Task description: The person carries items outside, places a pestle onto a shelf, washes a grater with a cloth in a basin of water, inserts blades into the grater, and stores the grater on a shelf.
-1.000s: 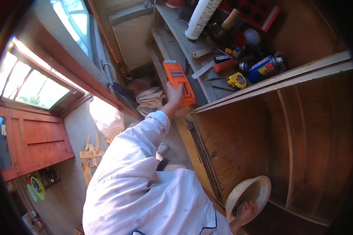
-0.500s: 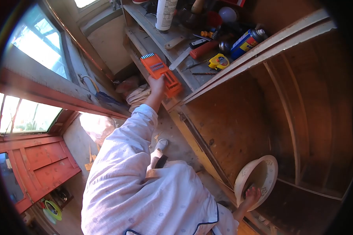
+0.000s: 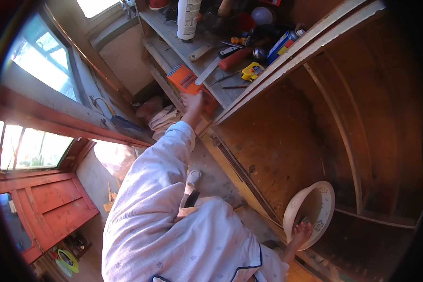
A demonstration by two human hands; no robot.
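My left hand [image 3: 192,99] is on an orange bit case [image 3: 185,79] at the left end of the tool shelf, its fingers bent over the lower half. Rows of small metal bits show in the upper half of the case; my hand covers part of the rest. Low on the right, my right hand [image 3: 303,230] is inside a pale basin with a leafy pattern [image 3: 293,207], which is tipped on its side. Those fingers are curled around something small and greyish that I cannot make out.
On the shelf [image 3: 167,35] lie a putty knife [image 3: 207,71], a red-handled tool [image 3: 235,58], a yellow tape measure [image 3: 252,71], a blue spray can [image 3: 283,46] and a white tube [image 3: 188,21]. A wooden cabinet [image 3: 272,131] stands below. A red panelled door [image 3: 56,207] is at left.
The orange case sits further in against the shelf, and my left hand has shifted slightly right over it. My right hand stays in the basin. The view has moved a little.
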